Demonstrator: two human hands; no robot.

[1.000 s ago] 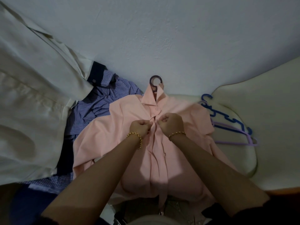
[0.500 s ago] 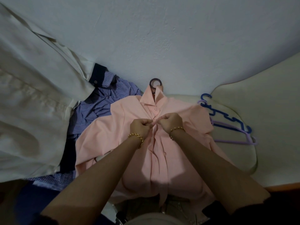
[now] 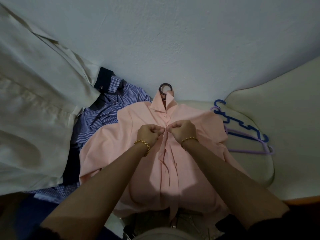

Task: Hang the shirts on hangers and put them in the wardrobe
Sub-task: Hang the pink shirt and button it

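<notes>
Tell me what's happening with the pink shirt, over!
Both busy: left hand and right hand pinch the pink shirt front at a button. Shirt lies on its dark hanger, hook past collar. Beside it, striped shirt left, spare hangers right; neither blocks.

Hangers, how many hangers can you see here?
3. A dark hanger is inside the pink shirt, with only its hook showing. A blue hanger and a lilac hanger lie stacked on the right. Others may be hidden.

Looks like a room at home: pink shirt [image 3: 112,153], blue striped shirt [image 3: 97,122] and cream shirt [image 3: 34,118] heaped on a soft cream cushion [image 3: 277,118] against a plain wall [image 3: 173,40], plastic hangers [image 3: 242,134] at right.
</notes>
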